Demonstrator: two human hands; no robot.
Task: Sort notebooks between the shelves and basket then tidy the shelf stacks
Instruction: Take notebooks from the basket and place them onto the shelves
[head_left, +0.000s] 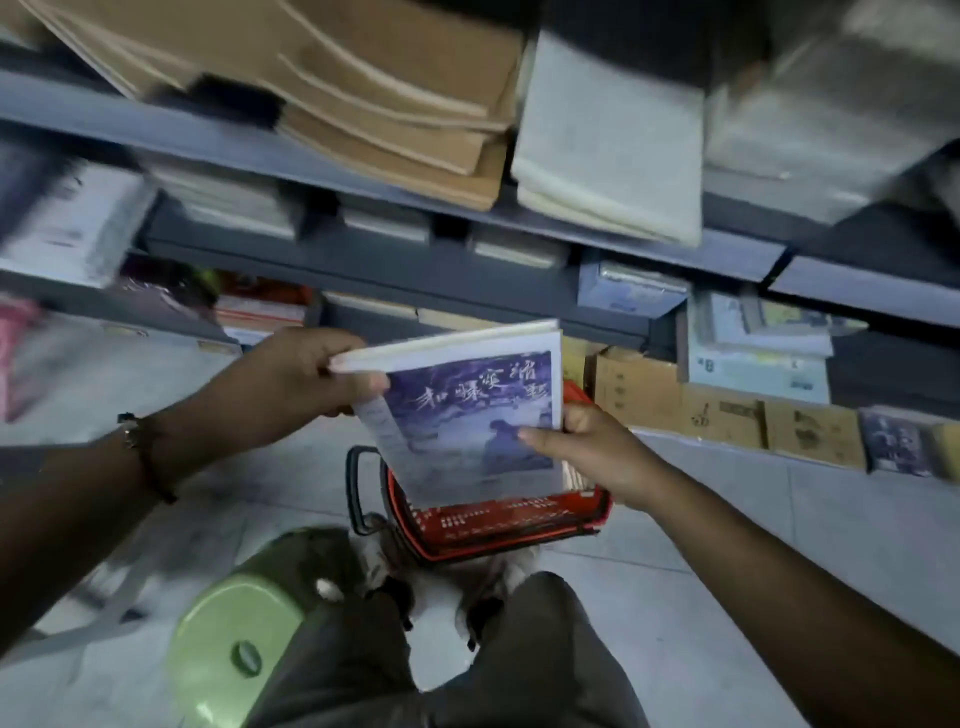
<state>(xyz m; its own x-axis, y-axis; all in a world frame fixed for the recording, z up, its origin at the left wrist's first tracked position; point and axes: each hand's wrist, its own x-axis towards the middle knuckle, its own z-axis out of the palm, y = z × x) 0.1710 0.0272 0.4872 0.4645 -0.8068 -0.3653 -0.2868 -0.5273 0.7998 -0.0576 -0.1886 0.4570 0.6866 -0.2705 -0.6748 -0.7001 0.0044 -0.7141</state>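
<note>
Now both hands hold one notebook (467, 410) above the red basket (498, 525): left hand (306, 374) pinches its top corner, right hand (587, 441) grips its lower edge; white brush-script characters cross its purple cover, illegible

Notebook (467, 410), purple-blue illustrated cover with pale script, tilted, centre frame above red mesh basket (498, 525) on floor; grey shelves (363, 182) bearing notebook stacks, upper frame.

grey shelves (363, 171) carry blurred stacks of notebooks (405, 104); the tiled floor (779, 530) bears a red basket (509, 525) and, seemingly, a green stool (234, 618).
</note>
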